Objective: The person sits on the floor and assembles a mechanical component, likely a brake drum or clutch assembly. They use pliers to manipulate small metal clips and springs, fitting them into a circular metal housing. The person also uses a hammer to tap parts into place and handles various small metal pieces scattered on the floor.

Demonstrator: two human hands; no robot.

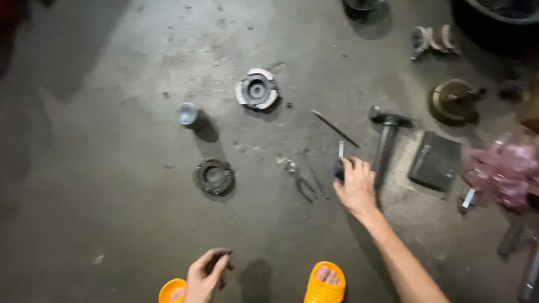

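Right hand (pixel 356 188) reaches out over the concrete floor (pixel 112 168), fingers curled round a small dark tool with a short metal tip (pixel 340 160) sticking up; grip reads as closed on it. Left hand (pixel 205 275) sits low near the bottom edge of the view, fingers pinched on something small and dark, too blurred to identify.

Risks, as a judgement:
- The hammer (pixel 386 140) lies just beside the right hand, handle pointing at the wrist. A sideways sweep could knock it.
- The pliers (pixel 303 182) and a thin rod (pixel 335 128) lie close by on the floor, easy to snag or kick.
- Feet in open orange sandals (pixel 324 283); toes exposed to any dropped part.
- Small parts are scattered: a dark round part (pixel 214 176), a silver-rimmed round part (pixel 257 88), a small metal cup (pixel 188 114). The cup could roll if nudged.
- Dim light and dark parts on dark floor make things easy to lose.

Floor is bare grey concrete, stained and gritty. A flat dark block (pixel 436 160) and crumpled pink plastic (pixel 502 171) lie toward the right edge, with a domed brown part (pixel 453 100) farther up. No walls visible.
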